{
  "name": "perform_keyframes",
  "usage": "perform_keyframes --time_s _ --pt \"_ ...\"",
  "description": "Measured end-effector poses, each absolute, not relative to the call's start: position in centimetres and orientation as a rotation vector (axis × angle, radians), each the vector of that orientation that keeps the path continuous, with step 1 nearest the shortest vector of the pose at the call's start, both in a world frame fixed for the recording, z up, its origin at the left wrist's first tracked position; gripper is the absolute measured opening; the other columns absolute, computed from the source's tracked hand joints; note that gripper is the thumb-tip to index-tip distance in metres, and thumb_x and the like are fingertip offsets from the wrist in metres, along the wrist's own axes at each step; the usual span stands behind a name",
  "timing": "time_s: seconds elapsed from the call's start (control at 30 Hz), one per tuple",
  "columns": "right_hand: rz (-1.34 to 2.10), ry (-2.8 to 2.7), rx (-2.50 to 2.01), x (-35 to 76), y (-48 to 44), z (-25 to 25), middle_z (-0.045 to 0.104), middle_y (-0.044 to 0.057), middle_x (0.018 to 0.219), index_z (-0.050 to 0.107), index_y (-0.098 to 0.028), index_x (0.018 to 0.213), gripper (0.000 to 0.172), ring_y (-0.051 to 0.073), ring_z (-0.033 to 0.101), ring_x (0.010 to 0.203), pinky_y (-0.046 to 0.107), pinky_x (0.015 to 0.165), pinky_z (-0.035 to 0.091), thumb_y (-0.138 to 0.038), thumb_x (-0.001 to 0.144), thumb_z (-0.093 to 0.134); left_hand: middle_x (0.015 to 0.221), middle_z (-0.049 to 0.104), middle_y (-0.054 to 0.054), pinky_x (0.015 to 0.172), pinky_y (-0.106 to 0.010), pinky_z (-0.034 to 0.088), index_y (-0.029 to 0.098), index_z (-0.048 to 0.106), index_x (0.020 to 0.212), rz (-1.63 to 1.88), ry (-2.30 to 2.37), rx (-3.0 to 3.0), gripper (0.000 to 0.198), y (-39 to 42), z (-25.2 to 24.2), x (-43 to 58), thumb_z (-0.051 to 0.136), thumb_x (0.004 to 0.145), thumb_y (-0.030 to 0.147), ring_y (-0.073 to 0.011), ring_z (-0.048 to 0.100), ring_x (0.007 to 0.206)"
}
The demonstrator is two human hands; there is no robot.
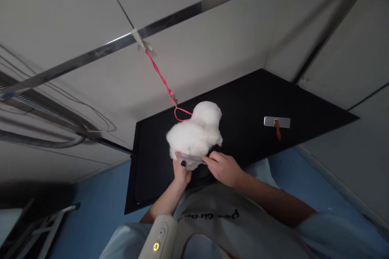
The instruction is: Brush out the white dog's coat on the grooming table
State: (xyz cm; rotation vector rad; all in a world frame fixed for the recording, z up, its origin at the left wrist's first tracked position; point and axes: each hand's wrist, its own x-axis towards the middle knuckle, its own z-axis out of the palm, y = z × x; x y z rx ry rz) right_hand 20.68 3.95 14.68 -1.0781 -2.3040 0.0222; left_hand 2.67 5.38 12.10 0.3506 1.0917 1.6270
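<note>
A small fluffy white dog (197, 131) stands on a black table (243, 101), facing away from me, tied by a red leash (161, 77) to a metal bar overhead. My left hand (180, 172) is closed on the fur at the dog's rear. My right hand (223, 166) pinches a thin pale comb (191, 158) laid across that same fur. Both hands touch the dog's hindquarters at the table's near edge.
A slicker brush (276, 122) with a metal head and an orange handle lies on the table to the right. White walls enclose the table behind and to the right. Hoses and cables run along the left wall. A white device (159, 238) hangs at my chest.
</note>
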Motion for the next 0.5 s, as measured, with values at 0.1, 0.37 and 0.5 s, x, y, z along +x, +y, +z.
perform_keyframes --time_s 0.1,0.37,0.5 --pt "-0.007 -2.410 -1.171 21.5 3.6 16.3 0.061 0.004 0.080 0.067 -0.020 0.105 0.023 0.013 0.053 0.071 0.024 0.059 0.036 -0.019 0.091 0.049 0.089 0.071 -0.008 0.075 -0.029 0.054 0.013 0.065 0.094 1.668 1.081 0.382 0.047 5.2 11.7 3.2 0.068 0.073 0.055 -0.0179 0.069 0.078" --pt "-0.085 -2.500 -1.177 22.2 2.7 17.1 0.059 0.004 0.079 0.065 -0.020 0.106 0.022 0.014 0.049 0.070 0.026 0.056 0.030 -0.018 0.091 0.049 0.073 0.067 -0.002 0.067 -0.025 0.052 0.015 0.062 0.083 1.724 1.067 0.454 0.043 4.9 11.0 4.1 0.073 0.067 0.054 -0.0155 0.066 0.072" --pt "-0.086 -2.496 -1.166 22.4 2.7 16.6 0.058 0.003 0.078 0.066 -0.019 0.103 0.021 0.014 0.049 0.068 0.026 0.057 0.031 -0.017 0.091 0.048 0.069 0.066 -0.002 0.055 -0.022 0.048 0.013 0.063 0.084 1.695 1.117 0.432 0.053 4.8 10.6 4.0 0.071 0.065 0.062 -0.0124 0.061 0.058"
